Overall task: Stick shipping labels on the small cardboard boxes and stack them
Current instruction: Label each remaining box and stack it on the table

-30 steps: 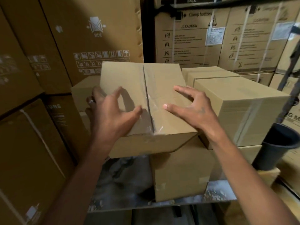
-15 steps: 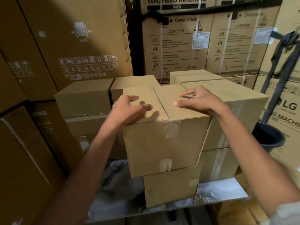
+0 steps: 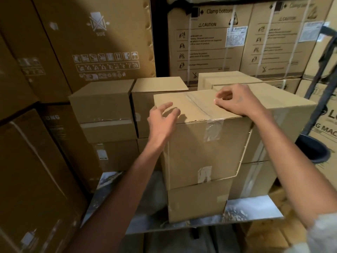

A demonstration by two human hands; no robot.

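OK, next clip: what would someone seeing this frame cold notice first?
Front and centre, a taped cardboard box sits on top of another small box, with both hands on its top. The left hand rests at the near left corner, and the right hand has curled fingertips on the clear tape seam. Behind them stands a wall of large appliance cartons, and no shipping label shows on the top box.

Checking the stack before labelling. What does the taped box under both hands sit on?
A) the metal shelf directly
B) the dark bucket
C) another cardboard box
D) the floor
C: the taped box rests on a lower cardboard box, which stands on the shelf.
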